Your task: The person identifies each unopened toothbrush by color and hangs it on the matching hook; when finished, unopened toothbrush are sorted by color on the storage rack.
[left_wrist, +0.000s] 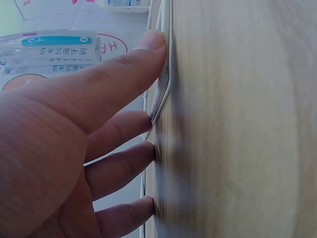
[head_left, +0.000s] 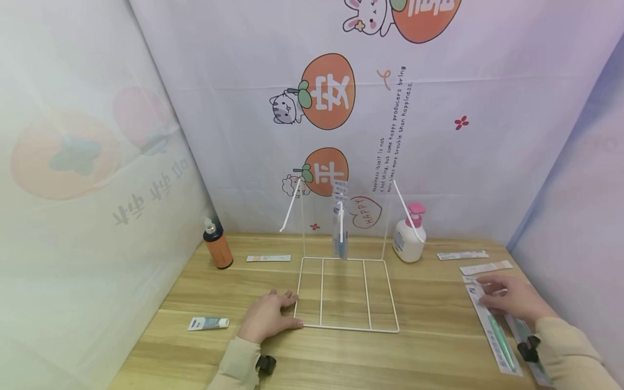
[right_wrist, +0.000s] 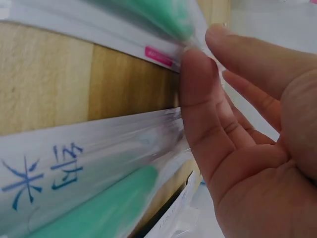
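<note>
1. The left hand (head_left: 268,317) rests at the near left corner of the white wire rack (head_left: 341,327), fingers spread apart, thumb touching the front bar
2. The right hand (head_left: 517,297) is at the far end of a green toothbrush pack (head_left: 497,333), which lies on the wooden tabletop (head_left: 429,303) right of the rack; thumb and forefinger are close together there, but I cannot tell whether they pinch it
3. A second green pack (head_left: 520,327) lies just beside, partly hidden under the right wrist, so a low sweep of that arm could drag it along
4. The wrapper looks smooth, so a shallow hold at its very end would probably slip
5. The rack looks light; uneven pressure from the left hand could slide or tip it and set the hanging pack (head_left: 336,216) swaying
6. Only the head view gives the whole layout, including the pump bottle (head_left: 409,241); the left wrist view shows fingertips meeting the wood, and the right wrist view reveals a pink label (right_wrist: 158,56)
</note>
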